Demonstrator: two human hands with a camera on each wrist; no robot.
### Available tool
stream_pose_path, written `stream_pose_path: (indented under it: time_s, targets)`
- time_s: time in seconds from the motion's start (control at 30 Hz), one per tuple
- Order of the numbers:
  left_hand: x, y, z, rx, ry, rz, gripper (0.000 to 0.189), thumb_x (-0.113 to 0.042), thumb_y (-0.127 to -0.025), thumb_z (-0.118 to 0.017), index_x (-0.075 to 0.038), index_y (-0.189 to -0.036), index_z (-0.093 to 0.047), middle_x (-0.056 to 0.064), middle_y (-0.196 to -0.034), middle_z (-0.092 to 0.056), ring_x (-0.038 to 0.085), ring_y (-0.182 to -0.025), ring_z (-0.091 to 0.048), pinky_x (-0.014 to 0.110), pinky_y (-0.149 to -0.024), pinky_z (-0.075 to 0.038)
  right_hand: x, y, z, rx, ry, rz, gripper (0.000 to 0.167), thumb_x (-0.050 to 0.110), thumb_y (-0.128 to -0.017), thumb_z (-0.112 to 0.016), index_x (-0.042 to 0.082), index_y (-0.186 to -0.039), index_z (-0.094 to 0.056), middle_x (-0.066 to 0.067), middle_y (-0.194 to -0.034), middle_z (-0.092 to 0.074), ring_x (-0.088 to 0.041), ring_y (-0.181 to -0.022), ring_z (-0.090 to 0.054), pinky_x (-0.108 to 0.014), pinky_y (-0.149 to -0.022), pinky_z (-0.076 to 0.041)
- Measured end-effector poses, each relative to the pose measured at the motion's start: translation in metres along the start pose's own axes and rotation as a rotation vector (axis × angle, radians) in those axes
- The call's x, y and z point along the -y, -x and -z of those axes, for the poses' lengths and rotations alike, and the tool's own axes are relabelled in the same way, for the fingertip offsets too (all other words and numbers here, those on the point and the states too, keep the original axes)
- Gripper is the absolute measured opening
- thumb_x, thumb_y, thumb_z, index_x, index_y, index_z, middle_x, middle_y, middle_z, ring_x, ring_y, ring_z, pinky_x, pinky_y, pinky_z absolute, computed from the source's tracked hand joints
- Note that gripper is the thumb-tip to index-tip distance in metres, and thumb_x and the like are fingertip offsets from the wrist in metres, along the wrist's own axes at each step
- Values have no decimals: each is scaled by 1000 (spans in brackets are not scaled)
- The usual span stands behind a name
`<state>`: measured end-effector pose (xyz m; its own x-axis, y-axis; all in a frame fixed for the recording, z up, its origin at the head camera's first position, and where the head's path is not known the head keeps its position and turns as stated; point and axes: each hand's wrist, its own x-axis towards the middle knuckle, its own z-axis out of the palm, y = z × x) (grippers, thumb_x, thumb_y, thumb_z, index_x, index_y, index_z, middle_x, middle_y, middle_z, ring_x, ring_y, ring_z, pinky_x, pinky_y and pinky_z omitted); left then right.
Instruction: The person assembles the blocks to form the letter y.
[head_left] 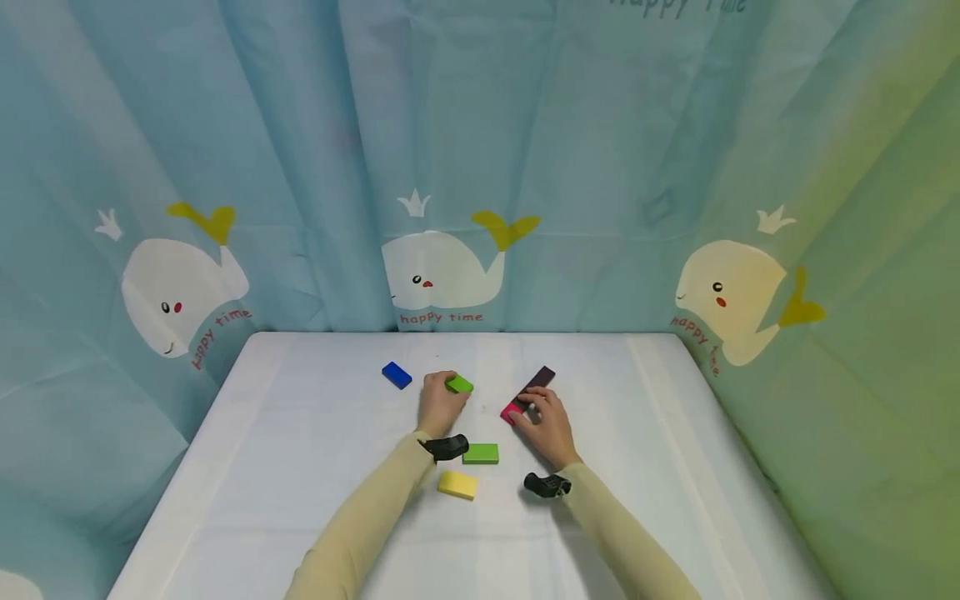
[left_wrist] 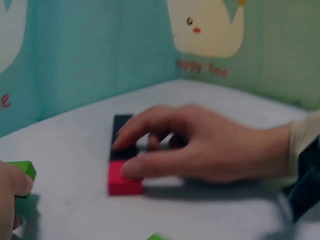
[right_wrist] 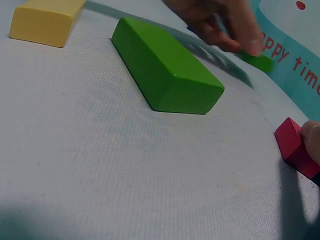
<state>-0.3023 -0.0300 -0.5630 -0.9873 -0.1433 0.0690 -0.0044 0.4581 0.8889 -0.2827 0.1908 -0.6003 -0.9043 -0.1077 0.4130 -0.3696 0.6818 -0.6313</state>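
Note:
My left hand (head_left: 441, 404) pinches a green block (head_left: 459, 384) between thumb and fingers, and it casts a shadow on the table. To its right, my right hand (head_left: 547, 427) rests on a slanted row made of a pink-red block (left_wrist: 125, 186) and a long dark piece (left_wrist: 121, 123) set end to end. The thumb touches the pink-red block, while the index finger reaches over the dark piece with a bent arch. A second green block (right_wrist: 165, 65) lies flat between the forearms, with a yellow block (head_left: 457, 485) nearer the body.
A blue block (head_left: 397, 375) lies left of the left hand, toward the back. The white table (head_left: 285, 467) is bordered by a light-blue curtain (head_left: 315, 167) with whale prints at the back and sides. Black straps (head_left: 447, 447) sit around both wrists.

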Motion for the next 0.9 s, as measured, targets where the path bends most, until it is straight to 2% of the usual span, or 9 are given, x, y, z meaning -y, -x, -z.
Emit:
stream_pose_path:
  time_s: [0.13, 0.27, 0.43, 0.63, 0.9]
  targets:
    - [-3, 0, -12, 56, 2, -2, 39, -9, -82, -76, 2, -118, -64, 24, -122, -50, 34, -106, -54, 45, -91, -47, 1, 0, -2, 1, -9, 3, 33, 21, -84, -78, 4, -112, -70, -14, -125, -56, -31, -115, -52, -48, -93, -43]
    - [-1, -1, -21, 29, -72, -8, 31, -11, -84, -76, -1, -112, -68, 19, -115, -55, 31, -102, -56, 42, -90, -46, -1, -1, -3, 11, -2, -5, 32, 21, -85, -78, 5, -113, -69, -12, -125, -55, -29, -115, -52, -45, -94, -42]
    - [-3, -3, -26, 0, -47, -15, 26, -6, -82, -75, -1, -107, -69, 18, -109, -57, 32, -99, -56, 43, -89, -47, -2, -1, -3, 7, 4, -2, 32, 21, -85, -78, 7, -112, -69, -11, -126, -55, -28, -113, -53, -45, -92, -43]
    - [-8, -4, -29, -15, -48, 15, 22, -6, -83, -75, -1, -104, -72, 18, -108, -58, 32, -103, -57, 42, -92, -46, -1, -1, -2, 4, -3, -4, 32, 21, -85, -77, 6, -113, -69, -12, -126, -55, -29, -112, -53, -45, -92, -44]
    - [-14, -2, -32, -11, -57, 16, 21, -6, -82, -77, 0, -101, -72, 17, -107, -58, 31, -102, -56, 42, -93, -46, -1, 0, 0, 14, -1, -9, 32, 20, -86, -77, 5, -113, -69, -12, -127, -55, -28, -110, -54, -44, -90, -44]
